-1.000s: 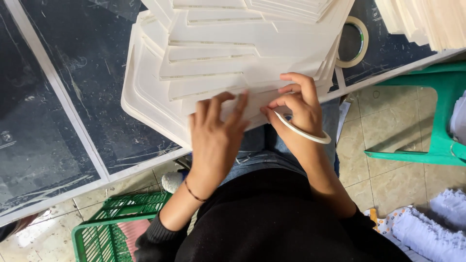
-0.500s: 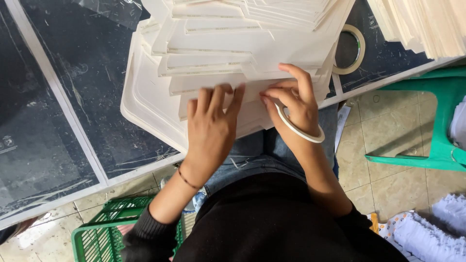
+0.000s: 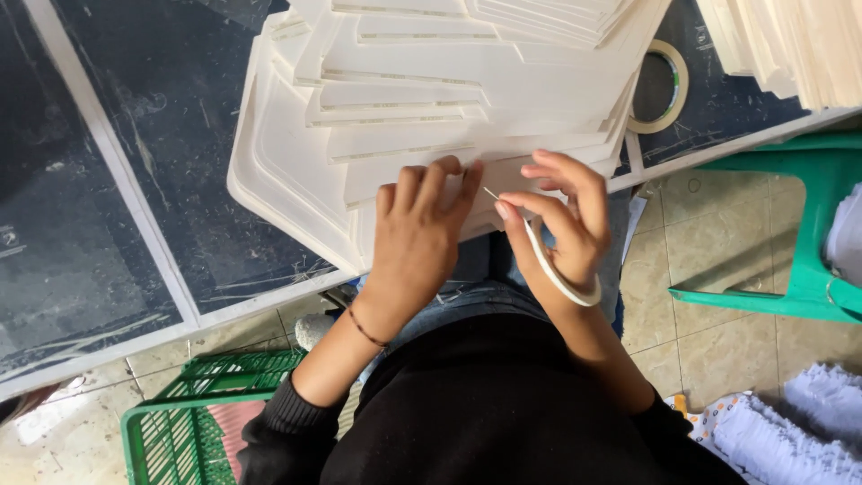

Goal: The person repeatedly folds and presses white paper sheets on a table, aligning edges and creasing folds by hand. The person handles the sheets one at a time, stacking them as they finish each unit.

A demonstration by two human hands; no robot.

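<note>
Hands [image 3: 422,224] on perhaps card sheets [image 3: 449,117]

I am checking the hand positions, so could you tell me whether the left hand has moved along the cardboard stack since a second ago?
Yes. The left hand has slid right along the cardboard stack, closer to the right hand.

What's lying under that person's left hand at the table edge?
The left hand presses flat on a fanned stack of white card sheets, which rests on the dark table. The palm hides the sheet edge beneath it; the right hand pinches a thin tape strip beside it.
</note>
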